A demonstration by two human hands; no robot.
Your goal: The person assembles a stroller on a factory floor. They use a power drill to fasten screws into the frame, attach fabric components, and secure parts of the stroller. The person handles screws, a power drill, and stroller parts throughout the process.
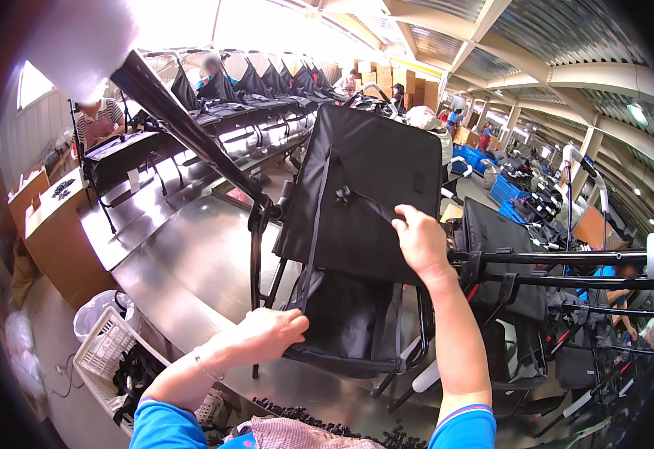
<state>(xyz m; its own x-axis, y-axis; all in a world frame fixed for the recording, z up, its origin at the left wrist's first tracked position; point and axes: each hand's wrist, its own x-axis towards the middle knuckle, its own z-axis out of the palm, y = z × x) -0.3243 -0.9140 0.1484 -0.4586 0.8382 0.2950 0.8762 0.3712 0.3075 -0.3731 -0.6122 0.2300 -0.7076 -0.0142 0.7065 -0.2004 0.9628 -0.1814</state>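
1. Centrally, a black folding stroller frame with fabric panels (372, 187) is seen standing on a long metal counter (192, 262), just in front of the person.
2. Its upper part is formed by a broad, flat, black fabric back panel, tilted away from the camera, with a dark strap (364, 200) running across it to a small knot or buckle near the middle.
3. Below the panel, a slack black fabric seat (342, 314) is hung between thin black tubes, and slim legs are planted on the counter.
4. A long black bar (184, 123) is angled up from the frame's left joint toward the upper left of the view.
5. The left hand (267, 333) is closed around the front edge of the seat fabric, fingers curled over it.
6. The right hand (420, 243) is laid on the lower right of the back panel, with the fingertips pinching the strap's end.
7. Small black parts (304, 413) are scattered on the counter's near edge, close to the person's chest.
8. A white plastic basket (106, 352) is set on the floor to the left, below the counter.
9. Further strollers of the same kind (252, 86) are lined up along the counter behind, and other people are seen at work beyond them.
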